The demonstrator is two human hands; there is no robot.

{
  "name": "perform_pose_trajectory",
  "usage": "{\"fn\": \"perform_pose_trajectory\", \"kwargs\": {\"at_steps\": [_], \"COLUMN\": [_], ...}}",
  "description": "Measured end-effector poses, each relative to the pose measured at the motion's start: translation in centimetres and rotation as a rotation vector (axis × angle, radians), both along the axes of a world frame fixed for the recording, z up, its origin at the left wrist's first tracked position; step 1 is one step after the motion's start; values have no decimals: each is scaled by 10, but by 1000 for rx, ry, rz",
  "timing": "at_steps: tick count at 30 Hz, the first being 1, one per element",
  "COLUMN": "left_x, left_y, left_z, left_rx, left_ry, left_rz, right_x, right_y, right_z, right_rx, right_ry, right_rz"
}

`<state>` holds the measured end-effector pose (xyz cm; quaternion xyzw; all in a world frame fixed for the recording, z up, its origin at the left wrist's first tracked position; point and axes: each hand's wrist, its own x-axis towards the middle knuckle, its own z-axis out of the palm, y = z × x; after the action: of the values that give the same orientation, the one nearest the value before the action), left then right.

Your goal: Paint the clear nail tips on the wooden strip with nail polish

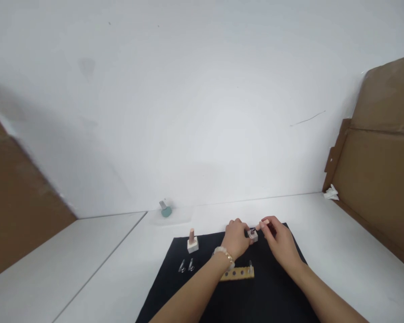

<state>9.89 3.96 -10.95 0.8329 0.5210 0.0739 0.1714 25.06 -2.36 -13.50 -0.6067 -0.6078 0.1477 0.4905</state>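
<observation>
My left hand is closed on a small square nail polish bottle near the far edge of the black mat. My right hand pinches the peach nail polish cap, which is off the bottle and tilted beside its neck. Whether the brush tip touches the neck is too small to tell. Below my left wrist lies a yellow strip with a row of dark round spots, partly hidden by my arm. A clear nail-shaped piece stands at its right end.
A second square polish bottle, its cap on, stands at the mat's far left. Two clear pieces are nearer me. Behind, a teal bottle leans. Cardboard panels flank the white table, with crumpled white tissue at right.
</observation>
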Motion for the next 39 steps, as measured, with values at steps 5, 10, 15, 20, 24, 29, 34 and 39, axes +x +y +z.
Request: {"fn": "perform_pose_trajectory", "kwargs": {"at_steps": [5, 10, 15, 20, 24, 29, 34, 39], "left_x": [-5, -17, -26, -34, -38, -45, -50, -53], "left_y": [-10, -28, -41, -52, -60, -64, -70, -75], "left_z": [8, 20, 25, 27, 29, 27, 27, 26], "left_rx": [66, 166, 255, 289, 279, 233, 194, 203], "left_ry": [-149, -319, -460, -560, -639, -685, -734, -807], "left_rz": [11, 24, -1, -37, -62, 39, 81, 71], "right_x": [-2, -5, -11, -16, -19, -18, -20, -25], "right_y": [-4, -10, -19, -24, -21, -18, -24, -26], "right_z": [6, 16, 24, 30, 31, 32, 38, 41], "right_rx": [43, 100, 166, 180, 138, 122, 72, 94], "right_ry": [4, 17, 27, 87, 198, 298, 301, 378], "right_rz": [-6, -5, 41, 69, 92, 97, 175, 126]}}
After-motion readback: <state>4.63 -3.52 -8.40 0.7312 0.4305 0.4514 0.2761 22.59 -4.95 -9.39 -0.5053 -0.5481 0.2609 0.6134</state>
